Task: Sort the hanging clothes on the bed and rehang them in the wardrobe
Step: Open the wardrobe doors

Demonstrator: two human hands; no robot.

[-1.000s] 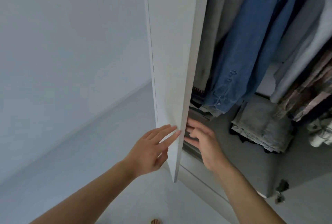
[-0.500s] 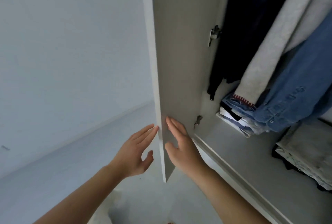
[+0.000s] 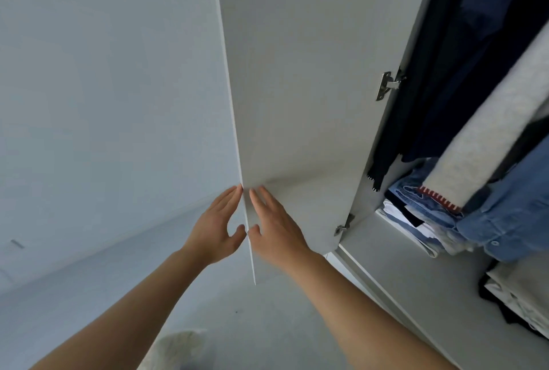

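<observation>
Both hands flat-fingered: left hand point(image 3: 212, 231), right hand point(image 3: 274, 231) flank wardrobe door point(image 3: 297, 87) edge; hangers hidden.

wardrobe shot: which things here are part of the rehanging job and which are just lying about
Part of the job:
wardrobe door, between left hand and right hand
hanging dark garment
hanging grey knit
hanging denim shirt

Just lying about:
folded clothes stack on the wardrobe floor
door hinge

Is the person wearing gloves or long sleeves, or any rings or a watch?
No. The left hand and right hand are bare, with no gloves and no rings that show. Both forearms are bare all the way to the bottom of the picture, so no sleeves, watch or bracelet can be seen.
</observation>
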